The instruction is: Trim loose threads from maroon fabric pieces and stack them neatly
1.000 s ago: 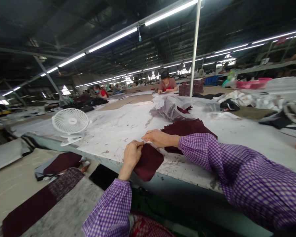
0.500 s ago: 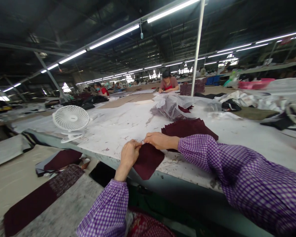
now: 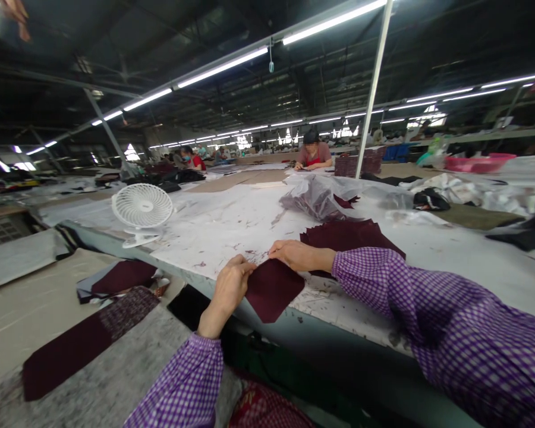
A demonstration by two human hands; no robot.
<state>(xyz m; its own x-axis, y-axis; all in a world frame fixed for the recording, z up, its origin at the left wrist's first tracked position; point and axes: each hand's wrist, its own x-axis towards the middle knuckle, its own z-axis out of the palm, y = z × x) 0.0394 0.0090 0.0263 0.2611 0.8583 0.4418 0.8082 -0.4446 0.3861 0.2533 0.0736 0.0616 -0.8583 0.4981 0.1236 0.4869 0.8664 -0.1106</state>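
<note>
My left hand (image 3: 230, 286) pinches the left edge of a dark maroon fabric piece (image 3: 274, 288) that hangs over the near edge of the white worktable (image 3: 232, 229). My right hand (image 3: 296, 254) is closed on the same piece at its top edge, close to the left hand's fingertips. Both arms wear purple checked sleeves. Just behind my right hand lies a fanned stack of like maroon pieces (image 3: 348, 235).
A white desk fan (image 3: 141, 208) stands at the table's left. A clear plastic bag (image 3: 316, 196) with more maroon pieces lies further back. Maroon strips (image 3: 84, 339) lie on a lower surface at left. Other people (image 3: 312, 154) work at far tables. A metal pole (image 3: 372, 89) rises mid-table.
The view has shifted slightly; my hands stay together on the maroon piece, which now lies a bit flatter on the table edge.
</note>
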